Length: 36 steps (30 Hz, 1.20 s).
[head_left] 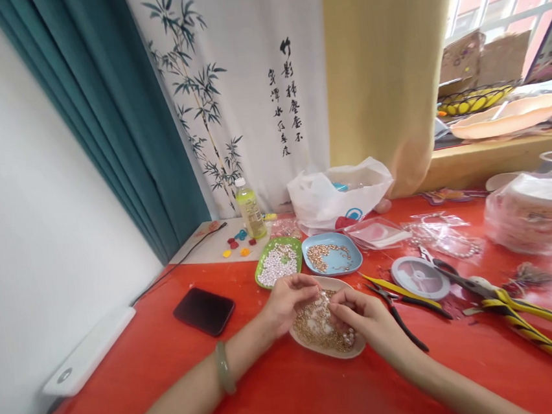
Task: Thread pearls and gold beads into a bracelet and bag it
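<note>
My left hand (287, 300) and my right hand (359, 316) meet over a beige dish (319, 349) full of small gold and white beads. Both hands have their fingers pinched together just above the beads; whatever they hold is too small to make out. A green bangle (224, 367) sits on my left wrist. Just beyond the dish are a green tray (263, 274) of white pearls and a blue tray (354, 258) of gold beads.
On the red table (284, 388) lie a black phone (204, 311), a thread spool (420, 277), black and yellow-handled pliers (521, 317), a bottle (250, 209), a white plastic bag (338, 194) and clear packets at right. A white device (87, 352) sits at the left edge.
</note>
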Each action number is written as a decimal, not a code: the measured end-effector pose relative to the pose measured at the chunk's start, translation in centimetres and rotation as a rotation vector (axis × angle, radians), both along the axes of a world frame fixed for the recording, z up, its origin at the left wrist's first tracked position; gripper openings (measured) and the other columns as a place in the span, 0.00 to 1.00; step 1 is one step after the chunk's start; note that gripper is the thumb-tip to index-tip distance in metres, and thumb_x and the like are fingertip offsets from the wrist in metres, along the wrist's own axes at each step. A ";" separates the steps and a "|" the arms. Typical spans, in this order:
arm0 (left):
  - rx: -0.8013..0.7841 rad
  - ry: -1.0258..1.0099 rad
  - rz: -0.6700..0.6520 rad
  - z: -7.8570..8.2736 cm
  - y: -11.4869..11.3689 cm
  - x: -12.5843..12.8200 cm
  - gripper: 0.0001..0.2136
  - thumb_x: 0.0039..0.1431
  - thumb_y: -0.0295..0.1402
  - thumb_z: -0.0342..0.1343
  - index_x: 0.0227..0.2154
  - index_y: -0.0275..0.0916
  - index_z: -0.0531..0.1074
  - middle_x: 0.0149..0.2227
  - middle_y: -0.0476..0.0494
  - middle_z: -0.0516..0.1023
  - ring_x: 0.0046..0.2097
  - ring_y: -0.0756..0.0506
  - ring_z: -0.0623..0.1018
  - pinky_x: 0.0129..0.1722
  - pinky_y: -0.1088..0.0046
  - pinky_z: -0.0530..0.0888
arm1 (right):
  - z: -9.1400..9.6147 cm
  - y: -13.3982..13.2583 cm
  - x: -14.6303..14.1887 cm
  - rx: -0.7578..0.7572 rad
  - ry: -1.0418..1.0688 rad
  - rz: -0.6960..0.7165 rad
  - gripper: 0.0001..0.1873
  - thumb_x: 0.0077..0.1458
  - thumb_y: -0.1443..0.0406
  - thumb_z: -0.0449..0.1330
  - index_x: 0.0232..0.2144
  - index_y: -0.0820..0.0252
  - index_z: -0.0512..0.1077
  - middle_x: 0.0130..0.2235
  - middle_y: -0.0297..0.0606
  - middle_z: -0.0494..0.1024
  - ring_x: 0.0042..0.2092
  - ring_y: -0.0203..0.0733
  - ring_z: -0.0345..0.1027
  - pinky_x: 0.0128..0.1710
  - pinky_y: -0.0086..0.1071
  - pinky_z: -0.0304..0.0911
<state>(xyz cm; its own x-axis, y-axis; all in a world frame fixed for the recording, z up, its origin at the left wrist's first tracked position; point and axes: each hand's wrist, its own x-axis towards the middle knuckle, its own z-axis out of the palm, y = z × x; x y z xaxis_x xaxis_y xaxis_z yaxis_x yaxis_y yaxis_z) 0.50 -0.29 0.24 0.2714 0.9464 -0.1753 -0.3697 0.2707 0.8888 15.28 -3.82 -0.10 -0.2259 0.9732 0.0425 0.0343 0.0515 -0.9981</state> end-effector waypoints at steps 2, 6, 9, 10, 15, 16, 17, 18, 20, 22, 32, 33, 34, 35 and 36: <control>0.001 0.011 -0.004 -0.1 0.1 0.0 0.12 0.28 0.27 0.67 0.20 0.31 0.72 0.21 0.48 0.72 0.25 0.54 0.71 0.29 0.78 0.66 | 0.1 -0.1 0.0 -0.010 0.008 0.004 0.10 0.45 0.59 0.55 0.19 0.59 0.65 0.18 0.30 0.66 0.22 0.33 0.59 0.22 0.27 0.55; -0.009 0.005 -0.013 -0.4 0.2 0.0 0.11 0.30 0.28 0.66 0.21 0.31 0.72 0.23 0.48 0.73 0.26 0.53 0.72 0.31 0.78 0.67 | 0.0 0.0 0.0 -0.027 0.018 0.014 0.10 0.45 0.59 0.55 0.20 0.60 0.64 0.19 0.30 0.67 0.21 0.33 0.58 0.22 0.27 0.54; -0.026 -0.010 -0.014 -0.5 0.3 -0.1 0.11 0.31 0.27 0.66 0.22 0.31 0.72 0.23 0.48 0.73 0.27 0.54 0.72 0.31 0.79 0.67 | -0.2 0.1 0.0 -0.021 0.012 0.015 0.10 0.46 0.60 0.55 0.20 0.60 0.64 0.19 0.30 0.66 0.21 0.33 0.58 0.22 0.27 0.53; -0.026 -0.015 -0.016 -0.5 0.3 -0.1 0.11 0.31 0.27 0.66 0.22 0.31 0.72 0.23 0.48 0.73 0.27 0.54 0.72 0.32 0.79 0.67 | -0.2 0.1 0.1 -0.017 0.012 0.015 0.10 0.46 0.60 0.55 0.20 0.60 0.64 0.19 0.30 0.66 0.22 0.33 0.58 0.22 0.27 0.54; -0.008 -0.027 -0.034 -0.6 0.2 -0.3 0.10 0.33 0.27 0.66 0.22 0.31 0.72 0.23 0.49 0.73 0.27 0.55 0.72 0.32 0.80 0.67 | -0.1 0.0 0.0 -0.022 0.011 0.014 0.09 0.46 0.61 0.55 0.20 0.60 0.64 0.19 0.30 0.66 0.22 0.33 0.58 0.23 0.27 0.54; -0.004 -0.028 -0.036 -0.6 0.2 -0.3 0.10 0.33 0.27 0.66 0.22 0.31 0.72 0.23 0.49 0.73 0.27 0.55 0.72 0.33 0.80 0.67 | 0.0 0.0 0.0 -0.026 0.007 0.009 0.09 0.46 0.60 0.55 0.20 0.60 0.64 0.19 0.30 0.66 0.22 0.33 0.59 0.23 0.28 0.54; -0.002 -0.029 -0.038 -0.6 0.2 -0.3 0.10 0.33 0.27 0.66 0.22 0.31 0.72 0.23 0.49 0.73 0.27 0.55 0.72 0.33 0.80 0.67 | 0.1 0.0 0.0 -0.031 0.005 0.005 0.10 0.46 0.60 0.55 0.20 0.60 0.64 0.19 0.30 0.67 0.22 0.33 0.59 0.23 0.28 0.54; 0.001 -0.029 -0.038 -0.6 0.2 -0.4 0.10 0.33 0.27 0.66 0.22 0.31 0.72 0.23 0.49 0.73 0.28 0.54 0.72 0.33 0.79 0.68 | 0.1 -0.1 0.0 -0.034 0.005 0.004 0.10 0.46 0.60 0.55 0.21 0.60 0.64 0.19 0.30 0.67 0.22 0.33 0.59 0.23 0.28 0.54; 0.005 -0.028 -0.041 -0.5 0.1 -0.4 0.10 0.33 0.27 0.66 0.22 0.31 0.72 0.24 0.49 0.73 0.27 0.54 0.72 0.32 0.79 0.68 | 0.0 0.0 0.0 -0.035 0.005 0.009 0.10 0.46 0.60 0.55 0.21 0.60 0.65 0.20 0.31 0.68 0.23 0.34 0.59 0.24 0.28 0.55; 0.013 -0.021 -0.049 -0.3 0.1 -0.3 0.10 0.34 0.27 0.65 0.22 0.31 0.71 0.24 0.49 0.72 0.27 0.55 0.71 0.32 0.79 0.68 | -0.1 0.0 0.1 -0.033 0.002 0.016 0.10 0.46 0.59 0.55 0.22 0.60 0.65 0.20 0.31 0.68 0.23 0.34 0.60 0.24 0.28 0.55; 0.024 -0.013 -0.061 -0.5 0.1 -0.4 0.10 0.35 0.27 0.65 0.22 0.31 0.71 0.25 0.48 0.72 0.28 0.54 0.71 0.34 0.78 0.67 | 0.4 -0.1 -0.1 -0.039 0.001 0.037 0.09 0.44 0.60 0.55 0.19 0.60 0.63 0.18 0.29 0.65 0.21 0.32 0.57 0.22 0.27 0.52; 0.022 -0.013 -0.065 -0.5 0.1 -0.4 0.10 0.35 0.27 0.65 0.22 0.31 0.71 0.25 0.49 0.72 0.28 0.54 0.71 0.34 0.78 0.67 | 0.3 -0.1 0.0 -0.037 0.004 0.039 0.09 0.44 0.60 0.55 0.19 0.60 0.63 0.18 0.28 0.65 0.21 0.32 0.57 0.22 0.27 0.52; 0.020 -0.012 -0.071 -0.5 0.1 -0.4 0.10 0.34 0.27 0.65 0.22 0.31 0.71 0.24 0.49 0.72 0.28 0.54 0.71 0.33 0.78 0.67 | 0.3 -0.1 0.0 -0.036 0.008 0.042 0.09 0.44 0.60 0.55 0.19 0.59 0.63 0.18 0.28 0.65 0.21 0.32 0.56 0.22 0.27 0.52; 0.019 -0.011 -0.075 -0.4 0.1 -0.4 0.10 0.34 0.27 0.65 0.22 0.31 0.71 0.24 0.49 0.71 0.27 0.55 0.71 0.33 0.78 0.67 | 0.3 -0.1 0.0 -0.034 0.009 0.045 0.09 0.45 0.60 0.55 0.20 0.59 0.63 0.18 0.28 0.65 0.21 0.32 0.56 0.22 0.27 0.52; 0.021 -0.011 -0.079 -0.4 0.1 -0.4 0.10 0.34 0.28 0.65 0.22 0.31 0.71 0.24 0.49 0.71 0.27 0.55 0.71 0.32 0.78 0.67 | 0.2 0.0 0.0 -0.033 0.008 0.045 0.09 0.45 0.60 0.54 0.20 0.59 0.63 0.18 0.28 0.65 0.21 0.32 0.56 0.22 0.27 0.52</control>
<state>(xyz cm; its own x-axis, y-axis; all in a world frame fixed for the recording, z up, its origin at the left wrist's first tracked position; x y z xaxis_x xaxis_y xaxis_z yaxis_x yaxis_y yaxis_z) 0.11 -0.17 -0.12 0.3470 0.9255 -0.1519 -0.3574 0.2803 0.8909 15.26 -3.85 0.12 -0.2697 0.9629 0.0125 0.0244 0.0198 -0.9995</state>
